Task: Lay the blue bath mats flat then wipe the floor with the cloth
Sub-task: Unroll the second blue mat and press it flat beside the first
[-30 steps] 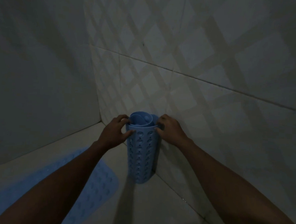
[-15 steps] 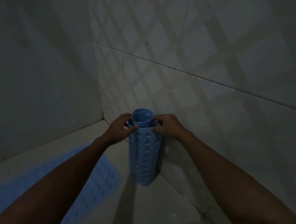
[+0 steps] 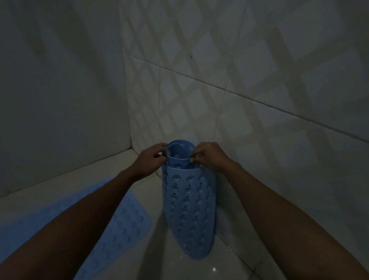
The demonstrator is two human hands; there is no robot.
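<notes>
A rolled blue bath mat (image 3: 188, 208), dotted with suction cups and holes, stands upright in the corner where the floor meets the tiled wall. My left hand (image 3: 149, 159) pinches the roll's top edge on its left side. My right hand (image 3: 208, 155) pinches the top edge on its right side. A second blue bath mat (image 3: 119, 224) lies flat on the floor at the lower left, partly hidden under my left forearm. No cloth is in view.
Two tiled walls (image 3: 257, 79) meet in a corner just behind the rolled mat. Pale glossy floor tiles (image 3: 193, 275) spread below it. The room is dim.
Both hands shifted from the sides of the roll to pinch its top edge. The roll has loosened and widened, and its lower end now reaches nearer to me.
</notes>
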